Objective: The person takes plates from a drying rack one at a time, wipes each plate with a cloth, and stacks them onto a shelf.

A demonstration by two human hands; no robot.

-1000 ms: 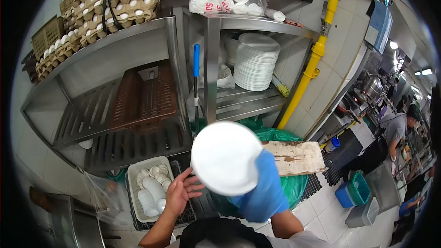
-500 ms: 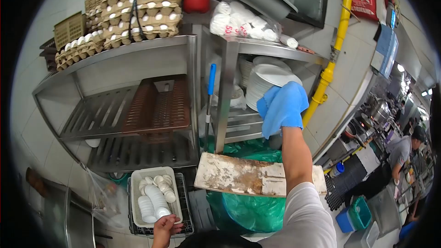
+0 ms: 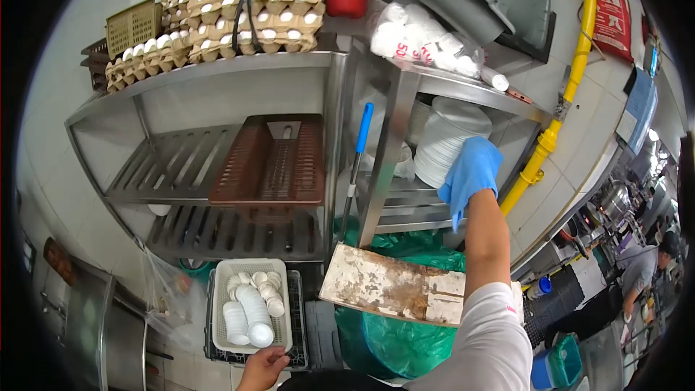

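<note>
A blue cloth (image 3: 474,174) is in my right hand (image 3: 483,194), which reaches into the right-hand shelf unit. The cloth drapes over the hand and hides most of the fingers. Just left of it stands a tall stack of white plates (image 3: 452,137); whether the cloth touches them I cannot tell. My left hand (image 3: 266,368) is low in view, fingers loosely bent and nothing seen in them. It is beside the front edge of a cream plastic basket (image 3: 224,318) holding small white dishes (image 3: 255,311).
A stained white board (image 3: 391,282) lies across a bin lined with a green bag (image 3: 391,340). Egg trays (image 3: 253,7) are piled on the left shelf unit above a brown rack (image 3: 268,166). A yellow pipe (image 3: 554,130) runs along the right. Another person (image 3: 637,279) stands far right.
The view has shifted, so the shelves appear further right. My right hand and the cloth sit slightly lower against the plate stack, showing more of the plates.
</note>
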